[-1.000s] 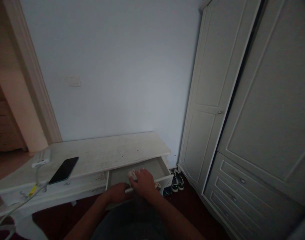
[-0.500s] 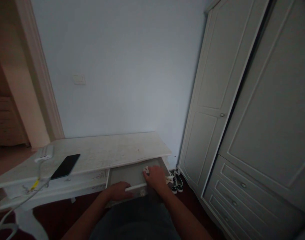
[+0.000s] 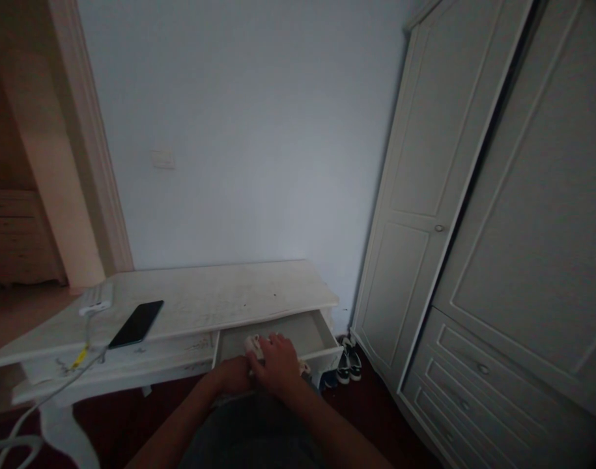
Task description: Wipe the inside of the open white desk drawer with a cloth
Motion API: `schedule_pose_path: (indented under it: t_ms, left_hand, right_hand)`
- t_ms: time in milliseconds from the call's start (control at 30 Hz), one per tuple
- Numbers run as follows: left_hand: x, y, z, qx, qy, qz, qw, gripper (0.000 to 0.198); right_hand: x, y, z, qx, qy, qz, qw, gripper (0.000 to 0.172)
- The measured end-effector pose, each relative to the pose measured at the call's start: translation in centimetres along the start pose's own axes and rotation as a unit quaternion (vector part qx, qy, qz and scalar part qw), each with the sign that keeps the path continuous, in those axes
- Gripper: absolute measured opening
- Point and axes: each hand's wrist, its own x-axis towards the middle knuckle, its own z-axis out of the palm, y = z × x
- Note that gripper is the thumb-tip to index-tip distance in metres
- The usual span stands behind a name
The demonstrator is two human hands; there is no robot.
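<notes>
A white drawer [image 3: 322, 329] is pulled out of a low white table [image 3: 239, 286], and its grey bottom shows. My right hand [image 3: 278, 365] is over the drawer's front edge, closed on a crumpled pale cloth [image 3: 253, 345]. Part of that cloth pokes out on the thumb side, and more shows past the far side of the hand. Close beside it, my left hand [image 3: 233, 376] grips the drawer's front edge with its fingers curled. Its fingertips are partly hidden.
On the table's left lie a dark phone [image 3: 136, 324] and a white power strip [image 3: 96, 298] with a cable [image 3: 58, 391] hanging down. Dark shoes [image 3: 349, 361] stand on the red floor by the table's right end. A white wardrobe [image 3: 410, 228] rises at the right.
My right hand with the cloth has moved left along the drawer, close to my left hand. The left hand has shifted little at the front edge. The view has turned slightly left.
</notes>
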Motion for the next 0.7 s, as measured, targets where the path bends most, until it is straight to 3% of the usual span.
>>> schedule_pose_path:
  t_ms: [167,300,400,500,700]
  left_hand:
    - [-0.7,1.0,-0.5,0.035,0.008,-0.042,0.998,0.07]
    - [-1.0,1.4,-0.9,0.049,0.007,-0.047,0.998,0.074]
    - [-0.9,1.5,-0.9,0.05,0.013,-0.047,0.998,0.075]
    - [-0.8,1.4,-0.7,0.047,0.02,-0.046,0.998,0.073]
    - [-0.2,1.1,-0.3,0.048,0.022,-0.029,0.998,0.06]
  right_hand:
    - [-0.9,4.4,-1.1,-0.023,0.019,0.034,0.999,0.053]
    - [-0.1,8.9,-4.2,-0.069,-0.03,0.107,0.991,0.054]
    - [0.1,10.6,-5.6,-0.094,-0.059,0.143,0.983,0.054]
    - [0.1,9.0,-5.0,-0.117,-0.043,0.123,0.985,0.052]
    - [1.8,0.6,-1.1,-0.111,-0.048,-0.005,0.993,0.046]
